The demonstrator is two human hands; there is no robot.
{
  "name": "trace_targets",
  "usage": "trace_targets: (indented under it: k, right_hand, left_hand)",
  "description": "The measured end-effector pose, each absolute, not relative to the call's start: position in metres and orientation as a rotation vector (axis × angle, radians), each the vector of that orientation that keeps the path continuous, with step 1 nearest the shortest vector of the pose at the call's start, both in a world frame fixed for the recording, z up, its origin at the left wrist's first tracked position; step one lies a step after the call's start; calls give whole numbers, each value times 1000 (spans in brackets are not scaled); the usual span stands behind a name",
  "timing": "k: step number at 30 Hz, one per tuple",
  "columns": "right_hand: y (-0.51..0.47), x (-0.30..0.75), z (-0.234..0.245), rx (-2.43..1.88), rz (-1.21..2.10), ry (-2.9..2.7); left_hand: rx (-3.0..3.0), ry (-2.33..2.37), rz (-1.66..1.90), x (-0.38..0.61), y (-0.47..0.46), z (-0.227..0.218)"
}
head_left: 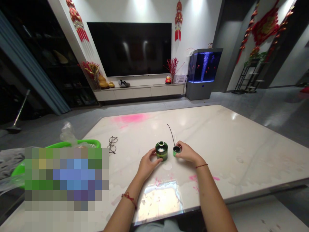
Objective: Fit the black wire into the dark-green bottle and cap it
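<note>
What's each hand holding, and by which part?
Left hand holds a dark green canister by its side wall; right hand holds a small green cylinder by its side.

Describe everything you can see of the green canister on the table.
The dark green canister is a short, upright cylinder with a glossy, metal-like surface and a paler, yellow-green patch low on its side. Its top has a pale raised ring around a dark opening. It stands on the white marble-look table, with the fingers of the left hand against its side.

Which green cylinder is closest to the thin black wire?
The small green cylinder, held by the right hand; the larger green cylinder, at the left hand, stands farther off.
</note>
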State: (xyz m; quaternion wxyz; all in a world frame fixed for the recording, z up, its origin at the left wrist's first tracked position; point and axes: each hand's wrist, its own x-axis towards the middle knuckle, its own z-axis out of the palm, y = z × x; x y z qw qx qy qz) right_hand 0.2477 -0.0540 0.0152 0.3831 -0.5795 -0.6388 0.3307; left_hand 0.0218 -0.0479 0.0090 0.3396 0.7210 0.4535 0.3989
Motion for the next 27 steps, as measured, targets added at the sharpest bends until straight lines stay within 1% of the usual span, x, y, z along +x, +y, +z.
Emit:
trace_targets:
  k: [12, 18, 22, 25, 27]
  right_hand:
    - [-54, 250, 10, -1601, 888, -1585]
    - [-54, 251, 12, -1471, 961, -1437]
    - [-45, 245, 13, -1358, 885, -1275]
    - [-39, 238, 11, -1312, 778, -1250]
    - [-38, 235, 9, -1286, 764, -1243]
  left_hand:
    - [1899, 1191, 1035, 22, -48, 9]
    - [1886, 1202, 1018, 22, -50, 10]
    - [1888, 1197, 1024, 21, -49, 9]
    - [1899, 1190, 1024, 22, -48, 8]
    - [1901, 1190, 1023, 22, -48, 8]
